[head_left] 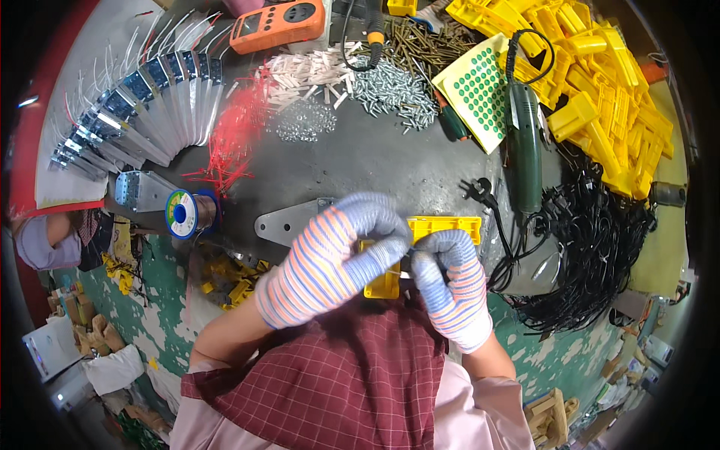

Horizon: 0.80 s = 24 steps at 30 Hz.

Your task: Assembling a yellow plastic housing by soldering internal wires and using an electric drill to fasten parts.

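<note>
My left hand [330, 259] and my right hand [454, 291], in striped knit gloves with grey-blue fingers, meet at the table's near edge. The fingers of each are pinched together. Whatever lies between their fingertips is too small and too covered to name; a thin pale strand shows just below them. Behind and under the hands is a yellow plastic housing [448, 223], partly hidden by the gloves, with another yellow part [384, 285] below the left fingers. A flat grey metal plate with holes [285, 223] lies just left of my left hand.
A solder spool [192, 214] stands left, near fanned metal plates with wires [150, 112]. Red wires [236, 135], white tubes [307, 73], screws [397, 86] and an orange meter [277, 26] lie behind. A green power tool [523, 150], black cables [585, 247] and yellow housings [600, 97] crowd the right.
</note>
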### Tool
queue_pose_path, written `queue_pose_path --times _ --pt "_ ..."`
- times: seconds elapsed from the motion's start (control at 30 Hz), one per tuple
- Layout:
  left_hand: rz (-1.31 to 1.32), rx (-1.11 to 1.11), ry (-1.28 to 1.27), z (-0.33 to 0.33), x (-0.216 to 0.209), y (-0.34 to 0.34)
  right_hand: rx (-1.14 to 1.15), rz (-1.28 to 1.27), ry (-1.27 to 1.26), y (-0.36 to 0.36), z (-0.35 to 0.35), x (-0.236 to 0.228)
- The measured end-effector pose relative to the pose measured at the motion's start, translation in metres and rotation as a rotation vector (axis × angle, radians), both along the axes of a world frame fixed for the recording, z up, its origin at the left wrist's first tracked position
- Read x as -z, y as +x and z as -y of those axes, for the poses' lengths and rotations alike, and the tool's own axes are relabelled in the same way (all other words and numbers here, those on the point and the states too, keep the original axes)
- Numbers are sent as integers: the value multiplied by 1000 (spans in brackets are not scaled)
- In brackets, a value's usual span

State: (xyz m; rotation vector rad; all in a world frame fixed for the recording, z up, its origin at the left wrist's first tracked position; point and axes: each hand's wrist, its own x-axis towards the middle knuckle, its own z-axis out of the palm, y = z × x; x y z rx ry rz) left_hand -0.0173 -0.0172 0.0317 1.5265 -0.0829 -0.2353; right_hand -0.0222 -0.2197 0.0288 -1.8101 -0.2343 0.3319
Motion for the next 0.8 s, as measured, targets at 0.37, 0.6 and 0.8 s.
queue_pose_path --times 0.37,0.6,0.8 --pt "316 -188 1548 -48 54 139 257 -306 172 -8 12 5" --pt "678 -345 912 -38 36 96 297 -312 215 -4 7 -4" --pt "-108 -187 -189 -9 5 -2 133 -35 99 4 -1 -2"
